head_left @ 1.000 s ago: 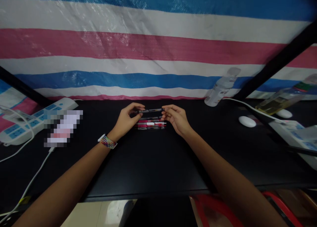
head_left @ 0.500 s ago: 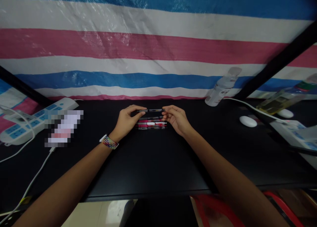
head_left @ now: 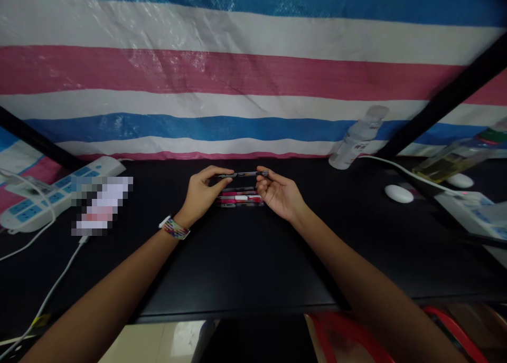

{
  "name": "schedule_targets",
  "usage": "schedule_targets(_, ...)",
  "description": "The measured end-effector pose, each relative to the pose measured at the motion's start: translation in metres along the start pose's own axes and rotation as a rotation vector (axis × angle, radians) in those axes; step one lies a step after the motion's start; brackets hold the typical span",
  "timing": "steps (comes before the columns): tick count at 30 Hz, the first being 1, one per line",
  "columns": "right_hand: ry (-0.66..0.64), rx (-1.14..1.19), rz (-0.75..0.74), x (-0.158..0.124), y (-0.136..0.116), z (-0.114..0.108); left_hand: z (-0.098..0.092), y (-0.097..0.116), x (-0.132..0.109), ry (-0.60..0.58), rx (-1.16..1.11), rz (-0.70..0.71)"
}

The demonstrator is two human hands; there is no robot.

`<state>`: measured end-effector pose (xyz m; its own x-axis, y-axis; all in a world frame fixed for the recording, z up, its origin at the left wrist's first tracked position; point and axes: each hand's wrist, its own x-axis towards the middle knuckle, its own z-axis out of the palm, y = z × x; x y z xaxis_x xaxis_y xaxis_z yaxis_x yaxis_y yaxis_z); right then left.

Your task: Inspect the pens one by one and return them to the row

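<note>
A slim dark pen (head_left: 246, 174) lies level between my two hands, just beyond a row of other pens. My left hand (head_left: 204, 191) pinches its left end between thumb and fingers. At its right end, my right hand (head_left: 280, 194) grips it with thumb and forefinger, the other fingers curled. Nearer to me, several pens (head_left: 240, 198) rest side by side on the black table (head_left: 237, 263), among them pink-red, white-and-red and dark ones. My hands partly cover the ends of that row.
At the left are a white power strip (head_left: 59, 191), a blurred-out phone (head_left: 103, 204) and its cable. A pale bottle (head_left: 356, 139), a bottle of yellow liquid (head_left: 455, 157), a white mouse-like object (head_left: 398, 193) and another power strip (head_left: 471, 210) stand right. Striped sheeting (head_left: 237, 73) hangs behind.
The pen's right end has risen slightly and shifted right in my right fingers. My right hand has turned a little, its fingertips now further along the pen. My left hand is almost still.
</note>
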<state>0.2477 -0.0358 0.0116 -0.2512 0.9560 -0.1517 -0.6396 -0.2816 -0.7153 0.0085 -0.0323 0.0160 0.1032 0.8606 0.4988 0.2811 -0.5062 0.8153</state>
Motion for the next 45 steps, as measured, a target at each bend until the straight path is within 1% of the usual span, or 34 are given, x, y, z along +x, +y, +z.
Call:
schedule_targets(3, 0.018, 0.025, -0.025, 0.001, 0.002, 0.000, 0.002, 0.002, -0.001, -0.002, -0.012, -0.012)
schedule_targets(11, -0.014, 0.012, -0.055, 0.000, 0.002, 0.002, 0.004, 0.003, -0.001, 0.027, -0.055, -0.073)
schedule_targets(15, -0.054, -0.020, -0.064, -0.001, 0.002, 0.001, 0.004, 0.003, -0.001, 0.031, -0.081, -0.086)
schedule_targets(17, -0.044, -0.017, -0.064, -0.001, 0.003, 0.000, 0.004, 0.004, -0.001, 0.026, -0.083, -0.086)
schedule_targets(20, 0.002, 0.013, -0.060, 0.000, 0.003, 0.001, 0.005, 0.005, -0.001, 0.011, -0.086, -0.088)
schedule_targets(26, 0.038, 0.111, -0.007, -0.004, 0.001, 0.007, 0.005, 0.006, -0.001, 0.018, -0.099, -0.085)
schedule_targets(28, 0.033, 0.171, 0.011, -0.005, -0.001, 0.009, 0.005, 0.005, -0.001, 0.016, -0.103, -0.087)
schedule_targets(31, 0.015, 0.217, -0.001, -0.006, -0.002, 0.009, 0.005, 0.005, -0.002, 0.000, -0.109, -0.090)
schedule_targets(40, 0.062, 0.126, -0.012, -0.007, 0.001, 0.010, 0.005, 0.006, -0.001, 0.019, -0.102, -0.088)
schedule_targets(45, 0.056, 0.096, -0.026, -0.009, -0.001, 0.011, 0.005, 0.006, -0.001, 0.017, -0.117, -0.086)
